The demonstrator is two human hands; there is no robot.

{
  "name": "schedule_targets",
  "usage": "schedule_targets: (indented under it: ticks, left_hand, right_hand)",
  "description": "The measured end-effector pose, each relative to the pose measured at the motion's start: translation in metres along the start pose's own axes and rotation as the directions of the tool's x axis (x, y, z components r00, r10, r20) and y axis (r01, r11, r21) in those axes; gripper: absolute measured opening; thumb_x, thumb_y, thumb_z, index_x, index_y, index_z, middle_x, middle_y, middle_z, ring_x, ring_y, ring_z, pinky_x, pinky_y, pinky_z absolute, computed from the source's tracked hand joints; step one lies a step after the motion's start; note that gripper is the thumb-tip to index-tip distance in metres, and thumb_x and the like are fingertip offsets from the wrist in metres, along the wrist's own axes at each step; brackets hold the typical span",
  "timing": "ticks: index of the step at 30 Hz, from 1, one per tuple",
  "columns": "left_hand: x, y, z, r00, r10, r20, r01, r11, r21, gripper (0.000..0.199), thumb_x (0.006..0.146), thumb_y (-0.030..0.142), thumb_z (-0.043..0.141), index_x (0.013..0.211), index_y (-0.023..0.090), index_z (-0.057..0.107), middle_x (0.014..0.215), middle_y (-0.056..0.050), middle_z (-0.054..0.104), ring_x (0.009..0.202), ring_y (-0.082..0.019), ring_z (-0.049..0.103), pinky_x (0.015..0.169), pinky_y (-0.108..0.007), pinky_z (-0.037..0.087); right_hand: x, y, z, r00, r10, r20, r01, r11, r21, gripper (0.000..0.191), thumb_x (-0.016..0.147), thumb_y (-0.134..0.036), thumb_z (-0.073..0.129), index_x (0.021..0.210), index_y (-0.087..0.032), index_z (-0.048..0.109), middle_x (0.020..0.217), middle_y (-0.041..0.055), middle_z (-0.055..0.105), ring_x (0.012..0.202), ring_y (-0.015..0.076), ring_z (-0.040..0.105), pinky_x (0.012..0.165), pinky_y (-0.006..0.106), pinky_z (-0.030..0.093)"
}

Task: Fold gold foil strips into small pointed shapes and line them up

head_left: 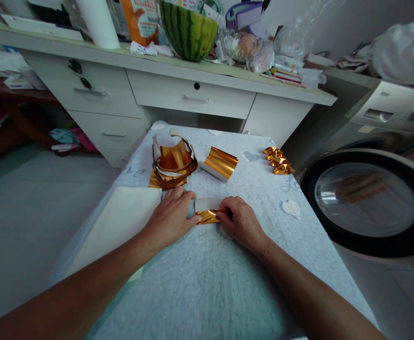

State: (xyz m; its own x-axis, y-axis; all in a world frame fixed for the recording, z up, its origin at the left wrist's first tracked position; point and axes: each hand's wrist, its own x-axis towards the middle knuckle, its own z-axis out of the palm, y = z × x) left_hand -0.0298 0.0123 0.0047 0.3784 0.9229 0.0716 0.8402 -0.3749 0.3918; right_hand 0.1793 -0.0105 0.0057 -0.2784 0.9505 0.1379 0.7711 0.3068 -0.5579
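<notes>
Between the pinching right hand (241, 222) and the spread left hand (173, 212), the foil (207, 217) is held, left end thumbed down, seemingly for steadiness. Beyond them, a curled sheet (223, 162) is placed, probably for easy reach.

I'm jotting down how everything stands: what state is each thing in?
Held sheet: partly folded, gold strip along its near edge
Right hand: closed on the sheet's right end
Left hand: open, at its left end
Sheet pile: curled upward
Loose sheet: curled
Gold pieces: folded, in a row
Watermelon: cut
Middle drawer: shut
Washer door: open
</notes>
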Motion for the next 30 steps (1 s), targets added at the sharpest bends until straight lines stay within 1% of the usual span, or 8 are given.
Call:
schedule_targets:
  ticks: [6,13,17,20,21,23,27,30]
  left_hand:
    - [0.0043,-0.0006,0.0040,1.000,-0.005,0.017,0.006,0.996,-0.088,0.029,0.074,0.031,0.071,0.098,0.020,0.060,0.103,-0.006,0.053,0.102,-0.028,0.049,0.089,-0.041,0.042]
    - [0.0046,0.0018,0.0029,0.996,0.082,0.019,-0.075,0.969,-0.236,0.023,0.075,0.019,0.064,0.093,0.022,0.052,0.098,-0.003,0.056,0.097,-0.024,0.050,0.084,-0.038,0.041]
    - [0.0041,0.0031,0.0037,0.997,0.069,0.034,-0.054,0.947,-0.317,0.025,0.074,0.016,0.063,0.094,0.022,0.048,0.094,-0.002,0.058,0.094,-0.022,0.053,0.083,-0.036,0.043]
    - [0.0030,0.0030,0.0052,0.999,0.030,0.029,-0.017,0.933,-0.360,0.042,0.073,0.016,0.065,0.110,0.022,0.045,0.098,-0.003,0.059,0.097,-0.023,0.056,0.086,-0.038,0.045]
    - [0.0027,0.0029,0.0056,0.999,0.020,0.030,-0.007,0.931,-0.365,0.050,0.073,0.016,0.066,0.117,0.022,0.043,0.099,-0.003,0.060,0.099,-0.024,0.056,0.088,-0.039,0.045]
    - [0.0024,0.0024,0.0061,0.999,0.023,0.029,-0.011,0.936,-0.353,0.054,0.073,0.017,0.067,0.121,0.022,0.042,0.101,-0.004,0.060,0.101,-0.024,0.056,0.089,-0.040,0.045]
    - [0.0026,0.0007,0.0072,0.997,0.075,0.011,-0.069,0.951,-0.303,0.041,0.078,0.017,0.063,0.115,0.022,0.047,0.106,-0.005,0.059,0.102,-0.024,0.055,0.091,-0.041,0.045]
    - [0.0022,0.0002,0.0083,0.995,0.096,0.014,-0.089,0.960,-0.265,0.031,0.081,0.017,0.060,0.110,0.021,0.051,0.105,-0.005,0.058,0.102,-0.024,0.054,0.091,-0.041,0.044]
  right_hand:
    - [0.0009,0.0022,0.0030,1.000,-0.004,-0.021,0.004,1.000,0.002,0.014,0.080,-0.009,0.061,0.073,-0.018,0.053,0.075,0.0012,0.057,0.075,0.0163,0.049,0.067,0.027,0.034]
    - [0.0004,0.0020,0.0023,1.000,-0.015,-0.013,0.014,1.000,-0.006,0.014,0.081,-0.010,0.061,0.073,-0.019,0.052,0.074,0.0007,0.057,0.074,0.0159,0.048,0.067,0.027,0.033]
    - [0.0002,0.0019,0.0017,1.000,-0.010,-0.012,0.010,1.000,-0.004,0.015,0.080,-0.010,0.061,0.073,-0.019,0.052,0.074,0.0007,0.057,0.074,0.0158,0.049,0.068,0.027,0.034]
    - [0.0001,0.0018,0.0014,1.000,-0.004,-0.008,0.004,1.000,-0.007,0.014,0.080,-0.010,0.061,0.073,-0.018,0.053,0.075,0.0011,0.058,0.075,0.0161,0.049,0.069,0.027,0.034]
    - [0.0000,0.0017,0.0014,1.000,-0.002,-0.007,0.002,1.000,-0.009,0.014,0.081,-0.010,0.061,0.073,-0.018,0.053,0.075,0.0012,0.058,0.075,0.0161,0.050,0.069,0.027,0.035]
    - [-0.0003,0.0015,0.0016,1.000,0.003,-0.009,-0.003,1.000,-0.011,0.013,0.081,-0.011,0.061,0.074,-0.018,0.053,0.075,0.0012,0.058,0.075,0.0161,0.050,0.068,0.027,0.034]
    - [-0.0005,0.0016,0.0023,1.000,0.019,-0.019,-0.019,1.000,-0.008,0.013,0.080,-0.011,0.063,0.073,-0.018,0.054,0.073,0.0005,0.058,0.074,0.0156,0.050,0.067,0.026,0.034]
    - [-0.0001,0.0018,0.0024,0.999,0.026,-0.024,-0.026,1.000,-0.005,0.013,0.080,-0.011,0.063,0.073,-0.018,0.055,0.072,0.0001,0.058,0.072,0.0152,0.050,0.067,0.026,0.034]
